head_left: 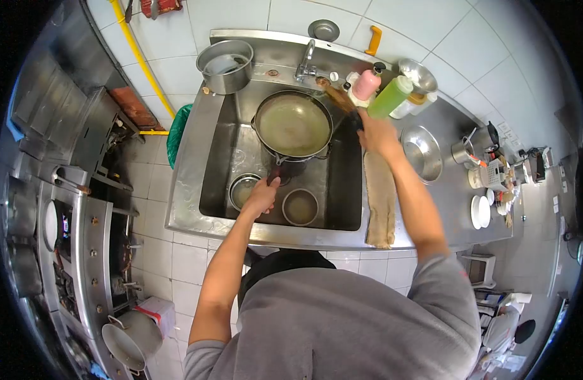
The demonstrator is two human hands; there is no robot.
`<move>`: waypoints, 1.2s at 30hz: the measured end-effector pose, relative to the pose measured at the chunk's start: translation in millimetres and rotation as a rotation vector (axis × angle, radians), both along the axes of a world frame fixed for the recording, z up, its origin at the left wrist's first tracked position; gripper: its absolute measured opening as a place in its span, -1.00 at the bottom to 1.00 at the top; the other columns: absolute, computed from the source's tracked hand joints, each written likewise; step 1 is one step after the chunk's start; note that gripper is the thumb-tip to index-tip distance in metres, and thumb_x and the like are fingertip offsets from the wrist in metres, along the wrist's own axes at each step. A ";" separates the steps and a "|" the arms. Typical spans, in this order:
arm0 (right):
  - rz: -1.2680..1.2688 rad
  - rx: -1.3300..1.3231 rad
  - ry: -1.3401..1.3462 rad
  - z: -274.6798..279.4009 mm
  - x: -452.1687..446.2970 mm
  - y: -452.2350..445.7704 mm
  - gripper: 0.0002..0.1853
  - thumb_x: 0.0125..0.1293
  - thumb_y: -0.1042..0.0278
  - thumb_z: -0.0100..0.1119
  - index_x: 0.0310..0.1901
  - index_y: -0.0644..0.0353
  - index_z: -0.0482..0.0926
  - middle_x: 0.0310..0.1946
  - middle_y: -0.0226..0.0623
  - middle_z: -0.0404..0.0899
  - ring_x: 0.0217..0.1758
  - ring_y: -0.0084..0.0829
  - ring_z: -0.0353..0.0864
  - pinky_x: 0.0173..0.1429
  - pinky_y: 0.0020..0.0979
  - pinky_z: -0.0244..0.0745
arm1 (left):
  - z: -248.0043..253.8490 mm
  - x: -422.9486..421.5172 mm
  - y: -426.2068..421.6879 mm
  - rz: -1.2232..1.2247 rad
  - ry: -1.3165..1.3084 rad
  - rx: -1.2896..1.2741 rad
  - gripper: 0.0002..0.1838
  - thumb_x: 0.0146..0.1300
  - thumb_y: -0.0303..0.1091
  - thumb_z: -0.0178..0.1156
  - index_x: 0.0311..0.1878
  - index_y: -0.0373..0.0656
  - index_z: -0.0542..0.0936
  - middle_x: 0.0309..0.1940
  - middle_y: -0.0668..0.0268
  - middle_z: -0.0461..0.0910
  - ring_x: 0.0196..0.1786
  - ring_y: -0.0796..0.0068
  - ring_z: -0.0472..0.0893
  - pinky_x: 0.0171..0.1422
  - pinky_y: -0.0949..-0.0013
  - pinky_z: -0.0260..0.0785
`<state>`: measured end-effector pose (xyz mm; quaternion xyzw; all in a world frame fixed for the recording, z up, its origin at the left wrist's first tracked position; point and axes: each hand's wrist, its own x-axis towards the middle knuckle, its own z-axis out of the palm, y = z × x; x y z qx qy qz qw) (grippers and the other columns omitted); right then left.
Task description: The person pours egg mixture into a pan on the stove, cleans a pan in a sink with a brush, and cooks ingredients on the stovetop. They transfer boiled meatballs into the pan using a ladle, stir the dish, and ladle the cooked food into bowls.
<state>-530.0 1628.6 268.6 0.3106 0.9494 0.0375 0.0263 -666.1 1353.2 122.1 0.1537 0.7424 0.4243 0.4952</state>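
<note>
My left hand (262, 196) is closed around the dark handle of a round pan (293, 125) in the steel sink. Cloudy liquid shows in the pan, which rests on another pot. Over the sink's right rim, my right hand (375, 132) grips the dark handle of a brownish wooden tool (337, 98), blurred toward its tip near the faucet (306, 62). Two small round containers sit in the sink below the pan, a metal bowl (243, 190) and a cup-like one (300, 207). A tan cloth (379, 199) lies along the right rim, under my right forearm.
A large pot (225, 66) stands at the sink's back left corner. Behind my right hand are a pink bottle (367, 83) and a green bottle (391, 96). A steel bowl (422, 154) sits right of the cloth. Stoves (82, 253) line the left side.
</note>
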 end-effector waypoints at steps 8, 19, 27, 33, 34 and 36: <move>0.130 -0.323 -0.609 -83.8 155.2 -128.5 -0.38 0.27 0.30 0.08 0.37 0.16 0.26 -0.29 -0.08 0.68 -0.19 -0.03 0.69 -0.05 -0.07 0.54 | -0.6 -6.7 -0.6 -0.007 -0.056 -0.022 -0.53 0.45 0.11 -0.02 -0.02 -0.19 0.43 -0.55 0.39 0.39 -0.61 0.59 0.40 -0.63 0.44 0.26; -0.030 -0.592 -0.134 -40.9 225.9 -97.4 -0.38 0.24 0.17 0.24 0.33 -0.10 0.29 -0.31 0.03 0.63 -0.23 0.10 0.65 -0.18 0.00 0.50 | -23.6 -0.3 -23.6 0.041 0.167 0.023 -0.56 0.43 0.02 0.08 -0.07 -0.26 0.49 -0.45 0.27 0.54 -0.33 0.46 0.56 -0.21 0.39 0.40; -0.358 -0.289 0.163 -106.7 229.8 -46.7 -0.37 0.22 0.32 0.25 0.32 0.11 0.29 -0.10 0.09 0.52 -0.01 0.15 0.51 0.03 0.00 0.44 | -6.9 56.7 -75.8 0.473 0.484 0.243 -0.60 0.38 -0.15 0.18 0.10 -0.28 0.50 0.01 0.15 0.51 0.05 0.35 0.55 0.05 0.33 0.43; 0.059 -0.242 0.414 -106.8 143.3 -32.7 -0.41 0.21 0.36 0.27 0.28 0.23 0.34 0.11 0.07 0.34 0.18 0.07 0.34 0.23 -0.06 0.30 | -1.0 127.7 -175.4 0.873 0.709 0.103 -0.61 0.42 -0.11 0.09 0.02 -0.29 0.56 -0.06 0.12 0.59 0.01 0.28 0.57 0.07 0.30 0.43; 0.155 -0.332 0.469 -108.1 120.3 -38.0 -0.42 0.21 0.39 0.26 0.27 0.24 0.35 0.11 0.07 0.35 0.20 0.07 0.34 0.25 -0.06 0.29 | -10.3 143.5 -196.0 0.943 0.732 0.072 -0.61 0.42 -0.11 0.09 0.02 -0.29 0.56 -0.06 0.12 0.59 0.01 0.28 0.57 0.07 0.30 0.43; 0.330 -0.452 0.485 -101.6 80.0 -61.0 -0.48 0.23 0.43 0.24 0.23 0.26 0.37 0.12 0.06 0.34 0.24 0.09 0.33 0.29 -0.06 0.27 | -43.8 179.3 -238.1 0.858 0.529 -0.333 -0.57 0.42 -0.06 0.05 -0.01 -0.30 0.58 -0.08 0.01 0.63 0.01 0.11 0.59 0.12 0.22 0.42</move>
